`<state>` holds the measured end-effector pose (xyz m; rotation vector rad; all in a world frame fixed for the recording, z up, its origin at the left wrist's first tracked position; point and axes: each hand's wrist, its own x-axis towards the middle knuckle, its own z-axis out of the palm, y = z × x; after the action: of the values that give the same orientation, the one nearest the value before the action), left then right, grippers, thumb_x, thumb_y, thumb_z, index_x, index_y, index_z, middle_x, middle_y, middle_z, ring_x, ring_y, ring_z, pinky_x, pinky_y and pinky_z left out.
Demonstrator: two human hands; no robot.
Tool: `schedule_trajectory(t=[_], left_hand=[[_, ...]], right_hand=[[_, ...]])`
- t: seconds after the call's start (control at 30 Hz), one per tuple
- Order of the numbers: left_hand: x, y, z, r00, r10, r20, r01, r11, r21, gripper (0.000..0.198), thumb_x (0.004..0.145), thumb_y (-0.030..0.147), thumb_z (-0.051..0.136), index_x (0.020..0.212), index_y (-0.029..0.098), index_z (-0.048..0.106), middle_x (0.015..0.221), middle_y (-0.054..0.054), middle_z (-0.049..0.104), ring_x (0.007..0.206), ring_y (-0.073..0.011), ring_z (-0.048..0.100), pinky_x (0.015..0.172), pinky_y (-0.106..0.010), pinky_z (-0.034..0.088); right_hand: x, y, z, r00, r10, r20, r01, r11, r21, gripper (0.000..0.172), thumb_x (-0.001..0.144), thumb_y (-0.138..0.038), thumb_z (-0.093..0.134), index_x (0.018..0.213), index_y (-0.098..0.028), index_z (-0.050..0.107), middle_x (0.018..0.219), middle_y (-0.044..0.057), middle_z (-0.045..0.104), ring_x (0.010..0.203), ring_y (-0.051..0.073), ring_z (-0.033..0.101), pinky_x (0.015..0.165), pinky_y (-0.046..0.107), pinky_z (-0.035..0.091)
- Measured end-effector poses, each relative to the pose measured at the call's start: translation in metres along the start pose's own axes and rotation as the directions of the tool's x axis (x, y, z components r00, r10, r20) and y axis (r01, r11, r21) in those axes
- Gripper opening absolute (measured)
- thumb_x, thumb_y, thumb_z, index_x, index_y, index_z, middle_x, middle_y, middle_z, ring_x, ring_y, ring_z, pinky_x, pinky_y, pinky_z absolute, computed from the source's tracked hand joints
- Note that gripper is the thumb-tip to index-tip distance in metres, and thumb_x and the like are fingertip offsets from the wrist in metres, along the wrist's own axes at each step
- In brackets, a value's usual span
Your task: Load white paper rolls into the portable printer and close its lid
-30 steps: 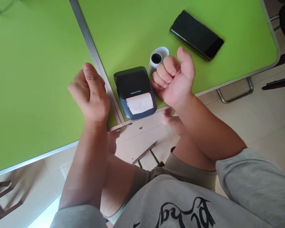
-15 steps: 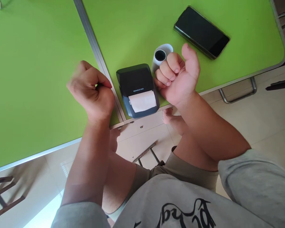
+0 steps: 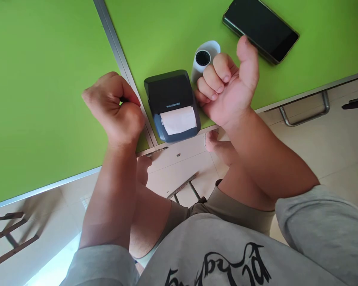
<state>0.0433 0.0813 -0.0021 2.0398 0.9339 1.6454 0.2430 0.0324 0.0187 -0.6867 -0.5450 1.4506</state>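
Note:
Between my two hands a dark label printer [image 3: 167, 91] sits at the table's near edge, with a white strip of label paper [image 3: 179, 121] across its front. To its left, my left hand [image 3: 115, 107] is curled into a fist, back of the hand up, with nothing visible in it. My right hand [image 3: 226, 89] rests just right of the printer, palm up. Its fingers are curled in and its thumb sticks out; I see nothing held. Behind those fingers stands a white cylinder with a dark round end [image 3: 203, 58], partly hidden by my hand.
A black phone [image 3: 262, 29] lies at the back right, beyond my right thumb. A metal seam [image 3: 113, 43] divides the green tabletop [image 3: 47, 71]. Below the near edge are a bent metal bar [image 3: 306, 113] and my legs.
The view has shifted slightly, so the printer, cylinder and phone appear higher. Both hands keep nearly the same closed poses beside the printer.

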Motion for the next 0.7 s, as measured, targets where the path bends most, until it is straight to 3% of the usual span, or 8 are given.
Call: schedule_trajectory(t=[0.1,0.17,0.23,0.3,0.4,0.5,0.57,0.7], left_hand=[[0.003,-0.002,-0.001,1.0,0.001,-0.02,0.0,0.999,0.037,0.023,0.063,0.004,0.041,0.061,0.015,0.061,0.061,0.002,0.046,0.063,-0.0092,0.048,0.063,-0.023,0.031],[0.005,0.0,-0.002,0.999,0.043,-0.002,-0.042,0.995,0.088,0.021,0.087,0.022,0.054,0.074,0.014,0.068,0.081,-0.002,0.051,0.087,-0.0129,0.058,0.082,-0.031,0.043],[0.005,0.002,-0.002,0.997,0.079,0.001,-0.078,0.989,0.129,0.043,0.098,0.044,0.052,0.074,0.013,0.069,0.095,-0.005,0.055,0.112,-0.0166,0.06,0.102,-0.042,0.044],[0.004,0.005,-0.002,0.995,0.085,-0.055,-0.077,0.989,0.124,0.043,0.105,0.035,0.046,0.079,0.013,0.072,0.097,-0.004,0.064,0.124,-0.0153,0.06,0.11,-0.044,0.043],[0.001,0.007,-0.003,0.993,0.09,-0.071,-0.084,0.993,0.083,0.032,0.1,0.003,0.044,0.082,0.013,0.069,0.113,0.001,0.073,0.129,-0.013,0.059,0.113,-0.049,0.044],[0.0,0.004,-0.005,0.991,0.118,-0.054,-0.114,0.991,0.076,0.034,0.086,-0.006,0.04,0.06,0.016,0.044,0.106,0.005,0.069,0.131,-0.0175,0.057,0.113,-0.052,0.043],[0.0,-0.003,-0.006,0.978,0.204,-0.046,-0.201,0.978,0.049,0.028,0.074,-0.007,0.034,0.063,0.016,0.045,0.101,0.004,0.066,0.128,-0.0173,0.059,0.113,-0.05,0.044],[-0.001,-0.015,-0.007,0.963,0.263,-0.061,-0.262,0.965,0.027,0.034,0.069,-0.006,0.032,0.076,0.016,0.057,0.097,0.003,0.065,0.122,-0.0171,0.061,0.109,-0.049,0.046]], right_hand=[[-0.006,-0.013,0.002,0.992,-0.061,-0.111,0.052,0.995,-0.08,0.075,0.082,-0.072,0.054,0.052,-0.019,0.01,0.046,-0.005,0.01,0.042,0.009,0.015,0.046,0.03,0.013],[-0.01,-0.023,0.0,0.973,-0.122,-0.198,0.087,0.98,-0.177,0.071,0.085,-0.063,0.057,0.047,-0.02,0.015,0.046,-0.004,0.014,0.044,0.01,0.023,0.048,0.029,0.022],[-0.01,-0.029,-0.005,0.953,-0.16,-0.257,0.079,0.951,-0.3,0.062,0.086,-0.048,0.061,0.041,-0.022,0.028,0.047,-0.002,0.03,0.05,0.011,0.035,0.053,0.027,0.032],[-0.007,-0.028,-0.012,0.937,-0.246,-0.246,0.12,0.893,-0.435,0.049,0.085,-0.037,0.058,0.04,-0.024,0.045,0.06,0.001,0.057,0.056,0.01,0.047,0.059,0.028,0.041],[0.003,-0.019,-0.028,0.891,-0.444,-0.096,0.299,0.731,-0.614,0.039,0.082,-0.025,0.048,0.044,-0.024,0.054,0.096,0.0,0.076,0.081,0.013,0.068,0.072,0.029,0.052],[0.011,-0.009,-0.041,0.77,-0.634,0.079,0.527,0.561,-0.639,0.032,0.075,-0.015,0.042,0.045,-0.025,0.037,0.099,-0.01,0.077,0.1,0.013,0.072,0.08,0.03,0.059],[0.012,-0.006,-0.043,0.706,-0.694,0.143,0.604,0.484,-0.633,0.034,0.072,-0.01,0.038,0.045,-0.026,0.025,0.096,-0.014,0.077,0.098,0.011,0.073,0.079,0.031,0.061],[0.005,-0.006,-0.042,0.73,-0.648,0.217,0.584,0.426,-0.691,0.033,0.073,-0.002,0.033,0.047,-0.021,0.03,0.098,-0.021,0.075,0.106,0.007,0.071,0.077,0.025,0.062]])
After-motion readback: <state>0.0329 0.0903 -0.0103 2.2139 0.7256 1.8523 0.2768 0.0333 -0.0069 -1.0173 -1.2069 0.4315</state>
